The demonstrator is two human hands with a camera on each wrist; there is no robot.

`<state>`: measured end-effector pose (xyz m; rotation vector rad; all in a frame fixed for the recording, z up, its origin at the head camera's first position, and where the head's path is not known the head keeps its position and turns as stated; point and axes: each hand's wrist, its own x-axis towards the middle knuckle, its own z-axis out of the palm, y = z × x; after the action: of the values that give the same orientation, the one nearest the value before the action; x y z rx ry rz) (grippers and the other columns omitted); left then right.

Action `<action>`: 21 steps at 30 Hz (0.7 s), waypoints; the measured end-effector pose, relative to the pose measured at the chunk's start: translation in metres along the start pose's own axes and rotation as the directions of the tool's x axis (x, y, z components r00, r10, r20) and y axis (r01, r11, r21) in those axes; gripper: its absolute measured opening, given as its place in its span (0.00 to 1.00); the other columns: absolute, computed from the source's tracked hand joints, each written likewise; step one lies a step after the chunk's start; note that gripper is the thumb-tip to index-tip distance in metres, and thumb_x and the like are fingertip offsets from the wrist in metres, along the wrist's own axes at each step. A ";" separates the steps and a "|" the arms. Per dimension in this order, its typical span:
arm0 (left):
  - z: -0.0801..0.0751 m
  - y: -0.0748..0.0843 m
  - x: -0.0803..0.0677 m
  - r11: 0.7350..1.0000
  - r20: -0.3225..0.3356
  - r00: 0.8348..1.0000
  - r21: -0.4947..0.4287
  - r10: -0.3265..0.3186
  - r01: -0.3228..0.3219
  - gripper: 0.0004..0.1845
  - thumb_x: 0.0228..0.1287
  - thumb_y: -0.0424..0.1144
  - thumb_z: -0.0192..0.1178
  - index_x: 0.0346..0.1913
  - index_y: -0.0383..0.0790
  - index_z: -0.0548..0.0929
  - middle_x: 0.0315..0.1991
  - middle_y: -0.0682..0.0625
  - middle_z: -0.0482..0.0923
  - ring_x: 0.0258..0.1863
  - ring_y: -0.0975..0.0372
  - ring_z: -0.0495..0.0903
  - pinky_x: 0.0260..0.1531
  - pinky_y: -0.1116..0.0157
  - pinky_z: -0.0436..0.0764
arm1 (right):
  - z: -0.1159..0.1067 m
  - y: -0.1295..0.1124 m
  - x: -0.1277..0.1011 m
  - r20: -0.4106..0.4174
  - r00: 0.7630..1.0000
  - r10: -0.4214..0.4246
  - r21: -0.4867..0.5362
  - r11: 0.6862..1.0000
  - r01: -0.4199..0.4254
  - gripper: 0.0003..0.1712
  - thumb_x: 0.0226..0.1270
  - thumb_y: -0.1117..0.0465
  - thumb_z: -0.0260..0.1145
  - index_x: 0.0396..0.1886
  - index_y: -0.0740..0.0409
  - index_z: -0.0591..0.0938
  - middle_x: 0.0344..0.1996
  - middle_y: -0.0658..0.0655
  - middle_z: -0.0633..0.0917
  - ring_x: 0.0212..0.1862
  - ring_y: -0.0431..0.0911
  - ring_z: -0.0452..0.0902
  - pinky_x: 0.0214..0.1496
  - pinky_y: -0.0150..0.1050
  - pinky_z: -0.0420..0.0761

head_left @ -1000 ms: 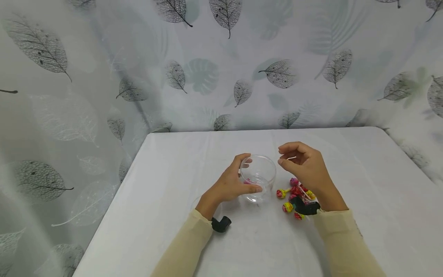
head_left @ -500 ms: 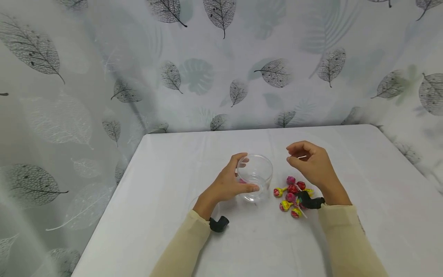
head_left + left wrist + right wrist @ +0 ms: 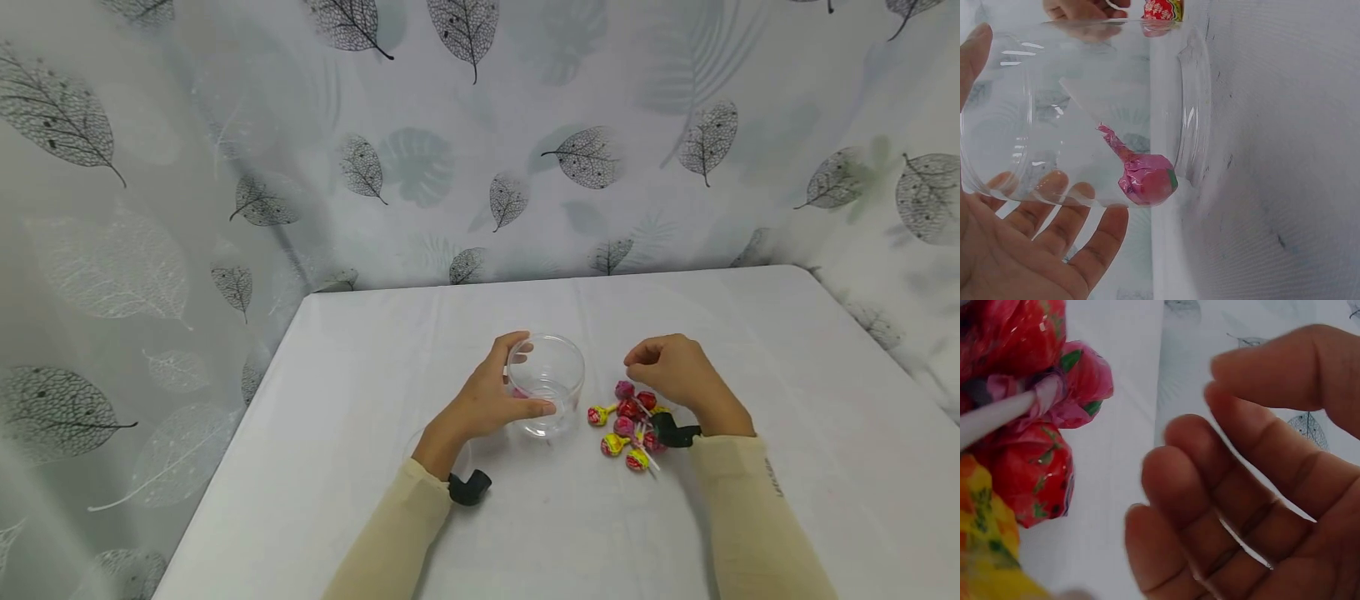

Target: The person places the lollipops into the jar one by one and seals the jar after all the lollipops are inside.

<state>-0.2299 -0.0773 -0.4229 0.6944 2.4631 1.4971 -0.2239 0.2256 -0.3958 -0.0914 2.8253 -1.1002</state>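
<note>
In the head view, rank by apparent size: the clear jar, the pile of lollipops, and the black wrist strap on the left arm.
1. clear jar
2. pile of lollipops, slightly smaller in spread and partly hidden by the right hand
3. black wrist strap, plainly smallest

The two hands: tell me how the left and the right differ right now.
The left hand grips the clear jar with thumb and fingers around its wall; the right hand holds nothing. The left hand touches the jar; the right hand hovers, fingers loosely curled, above the lollipop pile. Both wear cream sleeves and are over the white table.
</note>
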 end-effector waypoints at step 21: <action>0.000 -0.001 0.000 1.000 0.007 1.000 -0.002 0.013 -0.013 0.55 0.54 0.50 0.82 0.79 0.58 0.56 0.75 0.56 0.68 0.74 0.60 0.66 0.70 0.50 0.71 | -0.008 0.015 -0.002 0.239 0.966 0.102 -0.121 0.990 -0.075 0.11 0.68 0.59 0.70 0.42 0.62 0.86 0.37 0.57 0.86 0.41 0.52 0.77 0.44 0.48 0.80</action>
<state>-0.2304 -0.0781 -0.4240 0.7156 2.4569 1.4988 -0.2229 0.2427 -0.3998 -0.1012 2.6389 -0.8489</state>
